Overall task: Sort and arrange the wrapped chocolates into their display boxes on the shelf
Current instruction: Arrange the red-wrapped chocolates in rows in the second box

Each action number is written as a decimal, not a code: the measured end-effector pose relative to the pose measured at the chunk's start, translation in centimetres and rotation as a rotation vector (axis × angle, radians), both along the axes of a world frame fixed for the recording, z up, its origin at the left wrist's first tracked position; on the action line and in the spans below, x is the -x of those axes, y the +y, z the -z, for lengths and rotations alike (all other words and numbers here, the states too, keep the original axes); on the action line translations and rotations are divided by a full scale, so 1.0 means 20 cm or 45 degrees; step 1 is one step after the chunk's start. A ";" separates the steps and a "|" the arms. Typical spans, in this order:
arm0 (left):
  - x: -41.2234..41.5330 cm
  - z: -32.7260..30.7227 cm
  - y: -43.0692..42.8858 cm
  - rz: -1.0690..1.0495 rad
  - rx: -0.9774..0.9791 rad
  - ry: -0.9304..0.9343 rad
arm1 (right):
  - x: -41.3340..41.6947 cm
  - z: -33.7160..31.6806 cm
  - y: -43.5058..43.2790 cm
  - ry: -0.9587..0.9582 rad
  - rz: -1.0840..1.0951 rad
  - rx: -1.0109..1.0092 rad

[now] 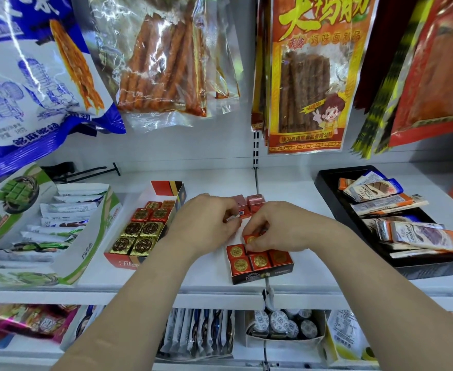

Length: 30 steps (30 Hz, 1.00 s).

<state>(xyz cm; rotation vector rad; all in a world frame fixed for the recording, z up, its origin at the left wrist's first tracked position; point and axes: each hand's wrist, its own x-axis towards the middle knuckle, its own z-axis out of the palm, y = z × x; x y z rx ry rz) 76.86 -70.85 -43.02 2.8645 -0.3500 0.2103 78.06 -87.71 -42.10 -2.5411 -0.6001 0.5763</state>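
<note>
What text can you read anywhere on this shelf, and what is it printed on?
"调味面制品": yellow and red hanging snack bag.
"Tile…", cut off by the arm: front of the red chocolate box.
"Talbot", uncertain: wrapped bars in the black tray.
"MERCI", very faint: front of the dark chocolate box.
Blue and white bag: Chinese print too blurred.
Green box: large characters, not legible.

You see red chocolates [260,259] with gold medallions, gold-wrapped chocolates [135,236] in a red display box [121,261], pink-wrapped chocolates [249,202] behind.
</note>
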 end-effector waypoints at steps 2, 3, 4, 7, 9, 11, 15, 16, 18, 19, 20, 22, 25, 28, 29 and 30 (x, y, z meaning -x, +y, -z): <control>0.01 0.00 0.00 -0.024 0.021 0.044 | 0.00 0.00 0.00 0.005 0.003 -0.021; 0.01 0.00 0.00 -0.044 0.057 0.075 | 0.00 0.00 -0.01 0.008 0.007 -0.032; 0.02 0.00 -0.01 -0.063 0.106 0.105 | 0.00 0.00 -0.01 0.014 0.013 -0.043; 0.02 -0.01 0.00 -0.080 0.326 0.192 | -0.01 0.00 -0.02 0.019 0.038 -0.069; 0.01 -0.03 0.01 -0.063 0.485 0.269 | -0.01 0.00 -0.03 0.001 0.052 -0.085; 0.01 -0.04 0.03 -0.026 0.520 0.369 | -0.02 0.00 -0.04 -0.029 0.077 -0.111; 0.04 -0.06 0.05 0.019 0.472 0.519 | -0.02 0.00 -0.04 -0.087 0.130 -0.175; 0.05 -0.06 0.06 0.026 0.463 0.536 | -0.02 0.00 -0.04 -0.092 0.134 -0.179; 0.05 -0.07 0.05 0.052 0.423 0.565 | -0.02 0.01 -0.05 -0.082 0.127 -0.181; 0.06 -0.07 0.05 0.067 0.394 0.578 | -0.01 0.01 -0.05 -0.077 0.115 -0.173; 0.06 -0.07 0.04 0.079 0.352 0.582 | -0.01 0.01 -0.05 -0.075 0.101 -0.163; 0.07 -0.08 0.03 0.097 0.225 0.551 | -0.01 0.01 -0.05 -0.077 0.075 -0.135; 0.07 -0.09 0.02 0.129 0.105 0.509 | 0.00 0.01 -0.04 -0.095 0.053 -0.102; 0.07 -0.08 0.02 0.162 0.003 0.498 | 0.00 0.01 -0.03 -0.076 0.021 -0.053; 0.07 -0.08 0.02 0.171 -0.020 0.502 | 0.00 0.01 -0.03 -0.068 0.001 -0.035; 0.07 -0.08 0.02 0.178 -0.036 0.508 | 0.00 0.01 -0.03 -0.063 -0.013 -0.024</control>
